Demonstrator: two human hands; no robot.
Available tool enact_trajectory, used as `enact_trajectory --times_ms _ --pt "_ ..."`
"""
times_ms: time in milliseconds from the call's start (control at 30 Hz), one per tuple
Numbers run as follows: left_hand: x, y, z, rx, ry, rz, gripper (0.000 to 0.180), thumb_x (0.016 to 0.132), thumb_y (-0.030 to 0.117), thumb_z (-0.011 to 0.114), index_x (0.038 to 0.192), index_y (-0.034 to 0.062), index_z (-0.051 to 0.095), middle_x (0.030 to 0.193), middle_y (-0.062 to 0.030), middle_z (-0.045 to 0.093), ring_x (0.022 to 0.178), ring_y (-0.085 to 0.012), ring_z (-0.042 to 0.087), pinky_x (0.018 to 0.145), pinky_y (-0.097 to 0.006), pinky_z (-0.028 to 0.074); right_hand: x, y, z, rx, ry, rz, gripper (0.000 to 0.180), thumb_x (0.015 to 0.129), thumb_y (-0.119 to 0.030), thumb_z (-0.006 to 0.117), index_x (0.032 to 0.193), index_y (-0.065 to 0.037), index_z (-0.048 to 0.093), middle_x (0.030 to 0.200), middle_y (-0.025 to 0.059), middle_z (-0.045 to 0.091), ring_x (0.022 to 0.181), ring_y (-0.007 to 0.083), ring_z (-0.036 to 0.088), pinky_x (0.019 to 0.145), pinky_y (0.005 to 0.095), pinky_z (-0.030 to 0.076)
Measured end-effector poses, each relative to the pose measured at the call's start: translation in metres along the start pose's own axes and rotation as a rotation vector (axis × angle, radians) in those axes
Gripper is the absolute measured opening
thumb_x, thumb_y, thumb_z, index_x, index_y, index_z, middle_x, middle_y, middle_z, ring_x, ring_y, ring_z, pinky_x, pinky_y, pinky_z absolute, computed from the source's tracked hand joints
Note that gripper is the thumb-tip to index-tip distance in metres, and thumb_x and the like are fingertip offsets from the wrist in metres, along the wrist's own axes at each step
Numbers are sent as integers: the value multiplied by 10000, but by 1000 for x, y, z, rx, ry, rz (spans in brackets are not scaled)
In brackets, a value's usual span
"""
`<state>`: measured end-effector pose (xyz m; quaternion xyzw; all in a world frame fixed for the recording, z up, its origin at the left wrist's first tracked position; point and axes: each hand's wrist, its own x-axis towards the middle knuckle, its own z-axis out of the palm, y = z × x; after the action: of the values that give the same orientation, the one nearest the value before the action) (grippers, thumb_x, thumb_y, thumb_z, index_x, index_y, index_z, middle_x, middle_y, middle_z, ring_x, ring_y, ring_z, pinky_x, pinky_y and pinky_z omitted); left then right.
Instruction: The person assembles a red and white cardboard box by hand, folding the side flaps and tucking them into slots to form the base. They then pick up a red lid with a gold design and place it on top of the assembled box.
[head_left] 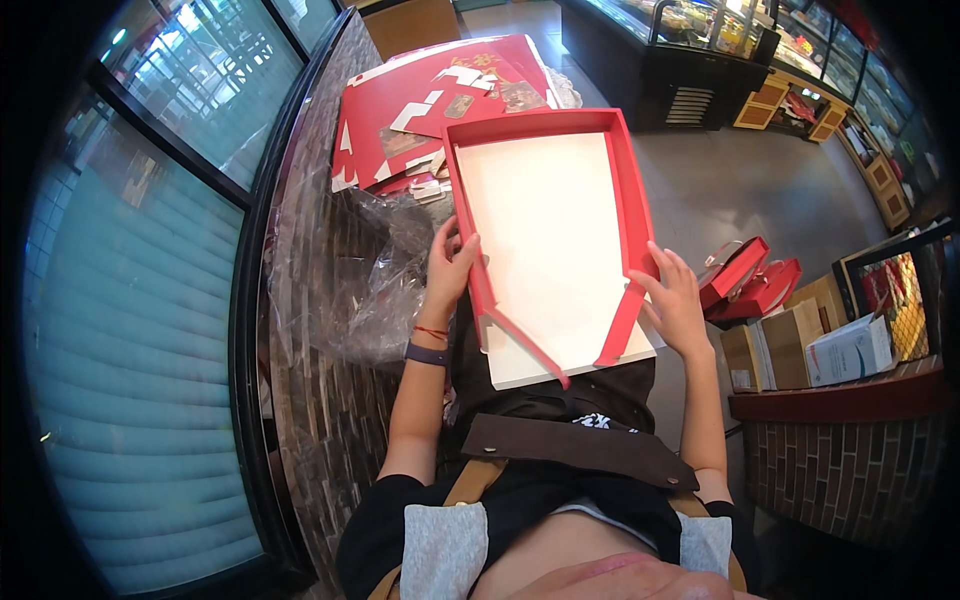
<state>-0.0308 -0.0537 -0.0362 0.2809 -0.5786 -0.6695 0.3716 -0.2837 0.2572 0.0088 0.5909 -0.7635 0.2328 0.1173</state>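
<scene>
A shallow red cardboard box (634,190), with a white bottom panel (545,230), is in front of my body. Its back and side walls stand up, while at the near end two red flaps angle inward and the white panel sticks out past them. My left hand (452,265) grips the left wall, thumb on the near side and fingers curled over the outside. On the right wall my right hand (676,298) holds the box near the bend of the right flap (622,325), its fingers curved around the edge.
Flat red printed sheets with white cutouts (400,110) lie behind the box. Crumpled clear plastic (385,280) is left of it, beside a window (150,330). To the right are red gift bags (750,280), cardboard boxes (785,345) and a brick-faced counter (840,450). A display case (660,70) stands farther back.
</scene>
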Motion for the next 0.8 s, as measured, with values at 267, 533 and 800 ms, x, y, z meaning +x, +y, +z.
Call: enact_trajectory --times_ms 267,533,800 --pt "-85 50 -6 999 -191 579 526 874 261 872 1355 122 710 1488 -159 602 1532 -390 414 1270 -594 233 -4 11 18 148 39 -15 104 904 -82 750 1007 -74 736 1034 78 736 1315 325 607 1180 534 377" --pt "-95 38 -21 1096 -319 575 91 934 211 783 973 129 781 1129 -19 757 1542 -346 438 1279 -617 112 -17 10 27 232 53 39 62 943 -109 737 987 -69 721 984 78 707 1113 278 669 1173 526 374" --pt "-77 38 11 1044 -136 648 51 942 153 749 952 103 740 951 -28 716 1231 -343 560 1149 -542 266 -20 -6 25 51 -33 -10 101 950 -161 736 939 -101 655 889 66 619 971 262 654 1164 559 380"
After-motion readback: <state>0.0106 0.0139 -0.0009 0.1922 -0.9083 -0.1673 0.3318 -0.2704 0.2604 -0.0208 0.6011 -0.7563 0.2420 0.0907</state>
